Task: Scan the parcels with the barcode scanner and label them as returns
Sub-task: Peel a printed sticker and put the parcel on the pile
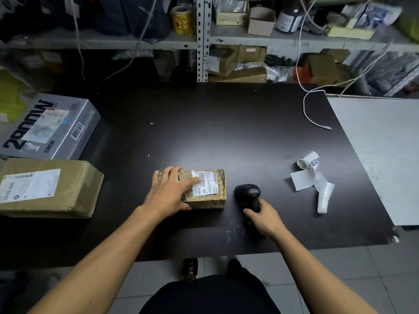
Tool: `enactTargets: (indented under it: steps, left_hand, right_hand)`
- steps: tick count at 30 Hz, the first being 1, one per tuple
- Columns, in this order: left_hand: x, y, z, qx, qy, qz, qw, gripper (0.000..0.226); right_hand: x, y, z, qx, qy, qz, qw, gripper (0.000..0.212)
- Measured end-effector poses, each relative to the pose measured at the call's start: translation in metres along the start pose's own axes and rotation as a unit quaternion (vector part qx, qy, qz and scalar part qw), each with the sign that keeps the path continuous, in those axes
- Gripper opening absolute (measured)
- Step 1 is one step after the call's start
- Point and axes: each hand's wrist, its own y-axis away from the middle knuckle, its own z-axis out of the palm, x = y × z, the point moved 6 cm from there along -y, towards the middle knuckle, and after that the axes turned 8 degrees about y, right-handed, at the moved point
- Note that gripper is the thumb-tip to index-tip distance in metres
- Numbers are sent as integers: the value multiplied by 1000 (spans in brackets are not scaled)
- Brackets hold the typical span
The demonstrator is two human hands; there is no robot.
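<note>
We see a dim scene, lit seemingly from above. The table (226, 123) shows soft glare. Edges bend and blur.

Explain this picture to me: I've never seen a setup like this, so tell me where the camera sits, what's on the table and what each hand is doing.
There is no machine here. A camera worn on a person's head looks down at their two bare arms. The left hand lies on a small brown parcel on the black table, fingers over its shipping label. The right hand grips a black barcode scanner beside the parcel. Further right lies a curling strip of white labels. At the left edge sit a grey printed box and a bigger brown carton. Shelves of goods stand behind.
</note>
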Motion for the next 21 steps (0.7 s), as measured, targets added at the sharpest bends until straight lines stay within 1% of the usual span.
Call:
enactTargets:
  steps: [2,4,7,9,11,14,18,21]
  left_hand:
    - [-2,2,-1,7,-5,0,1000,86]
    - [-3,3,-2,17,-5,-1,1000,85]
    - [-4,3,-9,33,-12,-1,999,81]
    - [-4,3,-15,46,-19,2,999,79]
    - [-4,3,-20,51,-26,5,998,79]
    - [-5,1,-25,51,-38,1,998,80]
    - [-5,1,-26,47,-50,4,998,80]
    - [-5,1,-27,55,-49,6,997,78]
  right_hand:
    - [-3,-1,-6,-7,-37,3,999,15]
    - [-9,2,-16,-8,-75,-14,997,11]
    - [-33,10,-38,-10,-88,-90,992,16]
    - [-56,18,-54,-14,-56,-162,985,25]
    - [-79,29,-66,-36,-6,-227,973,35]
    - [-104,41,-75,-59,75,-284,954,38]
    - [-117,48,-81,-54,189,-296,935,31]
    - [-120,48,-84,-44,214,-298,929,34]
